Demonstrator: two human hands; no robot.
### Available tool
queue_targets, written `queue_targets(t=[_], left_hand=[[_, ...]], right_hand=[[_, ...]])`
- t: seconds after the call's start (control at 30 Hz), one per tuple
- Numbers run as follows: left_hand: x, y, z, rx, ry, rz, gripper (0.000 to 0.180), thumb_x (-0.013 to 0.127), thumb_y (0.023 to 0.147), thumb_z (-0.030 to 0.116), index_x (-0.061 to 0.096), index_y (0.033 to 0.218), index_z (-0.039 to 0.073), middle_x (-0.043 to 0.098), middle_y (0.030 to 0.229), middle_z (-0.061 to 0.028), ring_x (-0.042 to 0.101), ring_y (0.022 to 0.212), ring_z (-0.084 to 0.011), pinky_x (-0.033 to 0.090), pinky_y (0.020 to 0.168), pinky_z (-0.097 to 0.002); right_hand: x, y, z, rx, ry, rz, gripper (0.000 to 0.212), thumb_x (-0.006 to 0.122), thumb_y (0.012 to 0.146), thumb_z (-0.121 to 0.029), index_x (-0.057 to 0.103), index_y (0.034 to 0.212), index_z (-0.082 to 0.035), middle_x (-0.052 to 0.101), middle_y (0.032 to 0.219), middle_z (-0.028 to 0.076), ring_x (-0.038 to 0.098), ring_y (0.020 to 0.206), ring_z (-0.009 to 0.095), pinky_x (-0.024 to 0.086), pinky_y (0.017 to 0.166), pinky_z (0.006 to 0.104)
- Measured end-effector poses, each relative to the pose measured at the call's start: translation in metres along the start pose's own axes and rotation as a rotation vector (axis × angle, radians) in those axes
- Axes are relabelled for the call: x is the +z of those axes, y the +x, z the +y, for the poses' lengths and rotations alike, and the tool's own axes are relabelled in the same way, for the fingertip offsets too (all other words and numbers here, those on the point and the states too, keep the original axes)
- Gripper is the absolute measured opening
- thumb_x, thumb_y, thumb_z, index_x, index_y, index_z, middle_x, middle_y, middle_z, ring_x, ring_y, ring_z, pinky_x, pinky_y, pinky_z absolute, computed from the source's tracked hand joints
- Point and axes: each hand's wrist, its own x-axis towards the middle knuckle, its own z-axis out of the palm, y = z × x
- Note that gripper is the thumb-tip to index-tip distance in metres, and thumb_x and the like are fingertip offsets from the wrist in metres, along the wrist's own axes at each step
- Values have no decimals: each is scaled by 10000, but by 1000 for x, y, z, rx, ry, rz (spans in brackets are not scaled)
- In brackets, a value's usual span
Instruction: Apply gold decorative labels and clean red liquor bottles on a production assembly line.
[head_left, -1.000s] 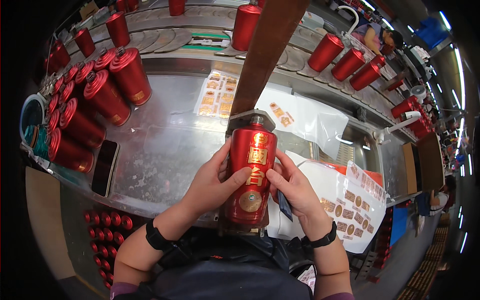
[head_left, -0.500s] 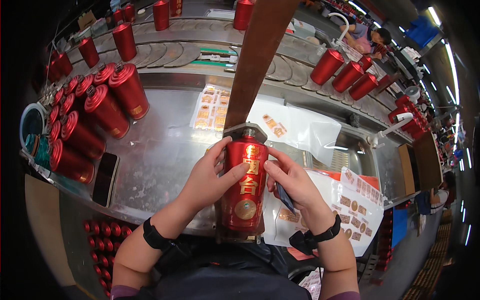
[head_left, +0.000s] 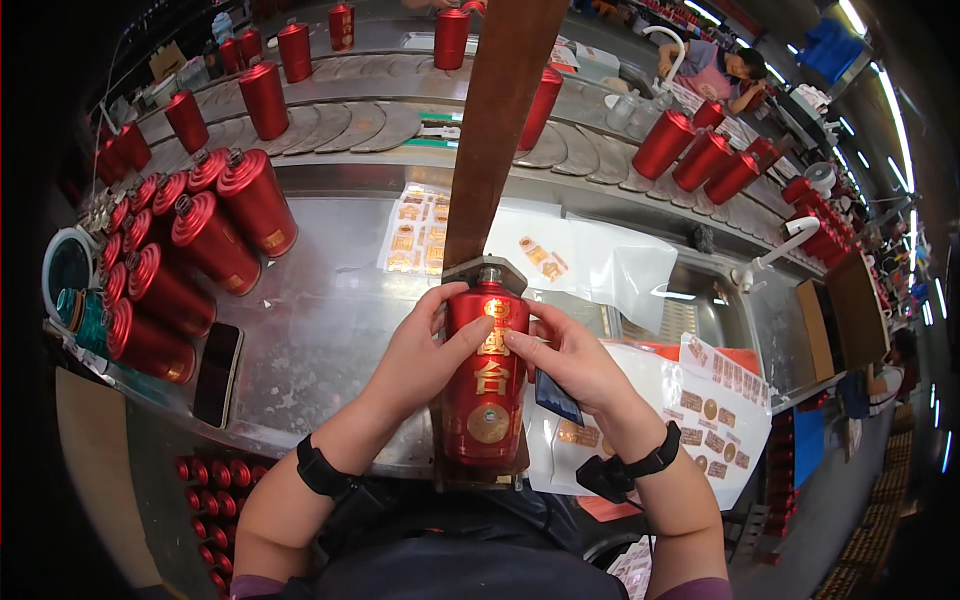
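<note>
A glossy red bottle with gold characters and a round gold seal lies tilted on a stand in front of me, its neck pointing away. My left hand wraps its left side, thumb pressed on the upper gold lettering. From the right, my right hand grips the bottle's edge, its thumb also on the lettering. Tucked under the right hand's fingers is a flat dark blue card-like piece. Both thumbs partly cover the upper characters.
Several red bottles and a phone stand or lie at left. A brown post rises beyond the stand. Sticker sheets lie at right near a sink. Bottles ride a conveyor; a co-worker sits beyond.
My right thumb has moved onto the bottle's front, and my left thumb has slid slightly up the lettering. The dark blue piece has turned to show more of its face. Conveyor bottles have shifted.
</note>
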Motion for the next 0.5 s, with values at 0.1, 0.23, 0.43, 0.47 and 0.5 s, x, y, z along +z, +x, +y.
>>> queue_targets(t=[0.1,0.23,0.43,0.47,0.5], left_hand=[[2,3,-2,-12,-19,6,636,685,907,249,366,1377,-36,522,1283,-207,531,1192,-235,465,996,-365],[3,3,-2,-26,8,26,625,682,910,263,380,1365,-40,537,1271,-203,529,1195,-229,460,994,-344],[4,8,-3,-5,53,24,652,721,874,299,405,1336,-35,560,1232,-194,579,1121,-227,497,935,-336],[5,9,-3,-10,100,26,670,737,856,313,411,1329,-33,565,1219,-193,594,1093,-227,508,917,-335],[5,11,-4,-9,109,24,670,737,856,313,411,1329,-33,565,1219,-193,594,1093,-227,508,917,-335]], right_hand=[[-8,2,-1,-36,-85,-2,659,669,926,-331,425,1409,46,626,1171,131,578,1090,157,450,941,278],[-33,11,-9,54,54,91,473,457,1027,-406,566,1308,-42,688,1050,58,575,753,44,489,675,190],[-58,10,-25,45,188,122,420,522,1008,-309,534,1329,-37,676,1018,74,593,763,69,509,681,208],[-57,7,-28,-32,137,118,408,578,966,-216,529,1325,-28,652,1001,66,592,808,86,504,735,221],[-55,4,-32,-130,84,83,425,634,923,-123,523,1321,-19,627,985,59,591,854,104,498,788,233]])
